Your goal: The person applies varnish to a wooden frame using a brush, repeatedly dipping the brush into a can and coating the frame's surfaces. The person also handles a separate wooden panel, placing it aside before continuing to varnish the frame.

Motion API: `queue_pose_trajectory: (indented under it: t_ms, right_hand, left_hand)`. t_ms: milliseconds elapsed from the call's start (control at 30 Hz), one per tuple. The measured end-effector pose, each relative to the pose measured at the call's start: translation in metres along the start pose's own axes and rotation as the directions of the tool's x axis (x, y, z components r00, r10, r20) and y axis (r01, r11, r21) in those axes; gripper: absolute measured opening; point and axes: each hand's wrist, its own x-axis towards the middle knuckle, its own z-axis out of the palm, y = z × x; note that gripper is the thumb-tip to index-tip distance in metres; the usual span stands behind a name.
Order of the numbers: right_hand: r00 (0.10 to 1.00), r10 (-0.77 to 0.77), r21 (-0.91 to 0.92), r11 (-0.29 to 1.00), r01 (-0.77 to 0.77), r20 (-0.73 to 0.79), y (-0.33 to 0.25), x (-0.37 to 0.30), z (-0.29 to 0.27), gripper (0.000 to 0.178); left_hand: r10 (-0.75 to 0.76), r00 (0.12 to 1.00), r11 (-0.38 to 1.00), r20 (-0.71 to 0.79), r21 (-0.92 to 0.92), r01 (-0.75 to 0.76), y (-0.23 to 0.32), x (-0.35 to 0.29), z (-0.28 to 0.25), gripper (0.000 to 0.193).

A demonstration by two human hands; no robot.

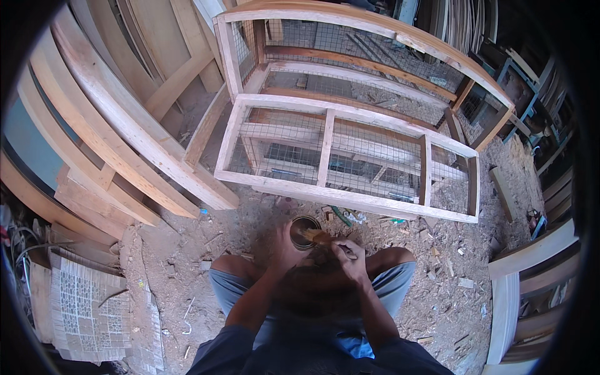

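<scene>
My left hand [283, 251] is wrapped round the side of a round open tin can [305, 221], steadying it in front of my crossed legs. In my right hand [352, 261] is a paintbrush [321, 237], gripped by its handle. The bristles point left into the mouth of the can. Shadow hides the can's contents. Just beyond the can stands a wooden frame cage [325, 150] with wire mesh behind its bars, touched by neither hand.
Long planks [134, 109] lean along the left side. A woven mat [87, 306] lies at the lower left. Wooden frames [505, 312] stand at the right. Wood shavings and scraps cover the floor [450, 275], with a loose wood strip [501, 192] beside the cage.
</scene>
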Motion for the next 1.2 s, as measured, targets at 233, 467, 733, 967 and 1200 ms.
queue_pose_trajectory:
  t_ms: [233, 467, 733, 967, 1200]
  right_hand:
    - [0.973, 0.153, 0.077, 0.987, -0.142, -0.174, -0.013, -0.029, -0.033, 0.019]
    - [0.969, 0.071, 0.271, 0.963, -0.004, -0.238, -0.078, -0.052, -0.075, 0.014]
    - [0.673, -0.733, -0.195, 0.649, 0.735, 0.098, -0.226, 0.032, -0.138, 0.022]
    - [0.42, -0.783, -0.424, 0.223, 0.878, 0.458, -0.303, 0.23, -0.048, 0.022]
    - [0.495, -0.626, -0.485, 0.205, 0.85, 0.603, -0.288, 0.4, 0.058, 0.026]
  left_hand:
    - [-0.1, 0.99, 0.991, 0.1, 0.104, 0.089, 0.014, 0.0, 0.0, 0.107]
    - [-0.109, 0.985, 0.992, 0.134, -0.054, 0.117, 0.027, 0.012, 0.003, 0.113]
    - [0.013, 0.995, 0.992, 0.101, -0.125, 0.0, 0.004, 0.009, 0.02, 0.118]
    - [0.1, 0.993, 0.968, 0.062, -0.236, -0.083, -0.001, 0.003, 0.016, 0.121]
    - [0.058, 0.991, 0.967, 0.118, -0.252, -0.027, -0.006, 0.002, -0.006, 0.119]
